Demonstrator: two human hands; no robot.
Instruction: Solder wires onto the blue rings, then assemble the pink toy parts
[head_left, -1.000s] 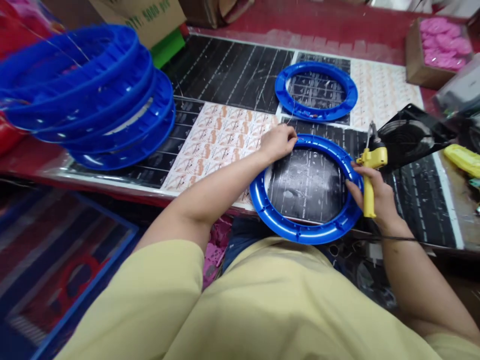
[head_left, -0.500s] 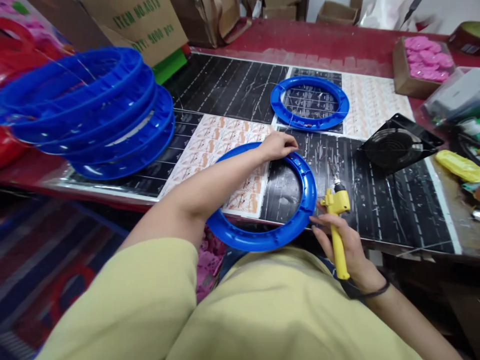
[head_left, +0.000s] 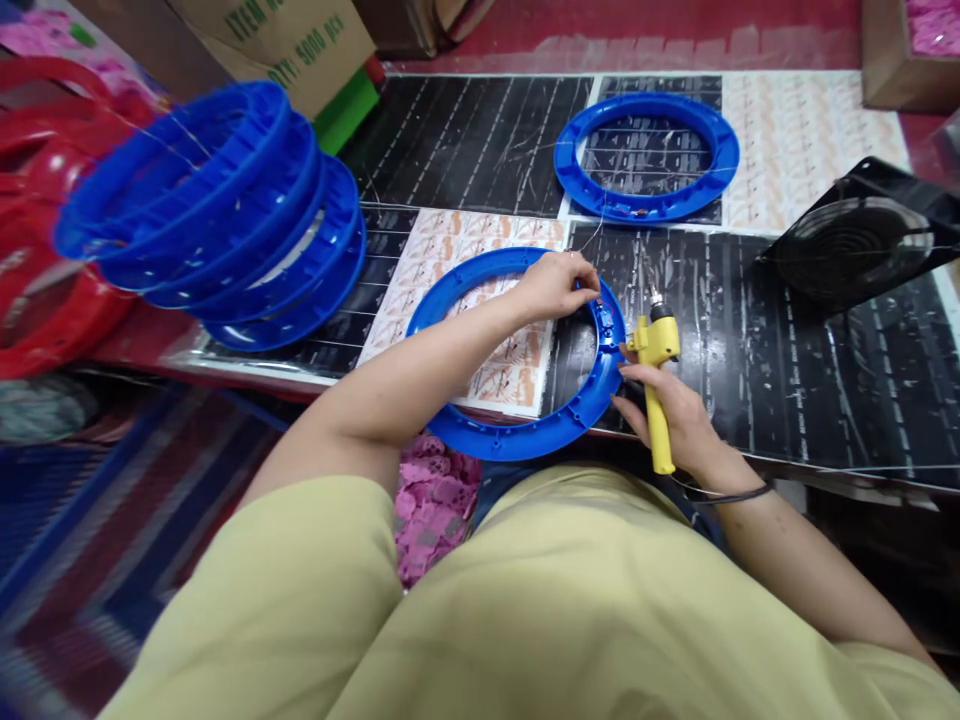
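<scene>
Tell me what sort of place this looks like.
Probably a small assembly workshop: stacked, matching blue rings, a yellow tool in the right hand, and a carton marked "5000 pcs" suggest batch work.

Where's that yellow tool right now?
In the head view, the yellow tool is right of centre, in the person's right hand, just right of the nearer blue ring.

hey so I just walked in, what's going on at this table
A person has their left hand at the far edge of a blue ring. The right hand holds a yellow tool, its metal tip pointing away, beside that ring. Another blue ring lies farther back, and a stack of blue rings leans to the left.
</scene>
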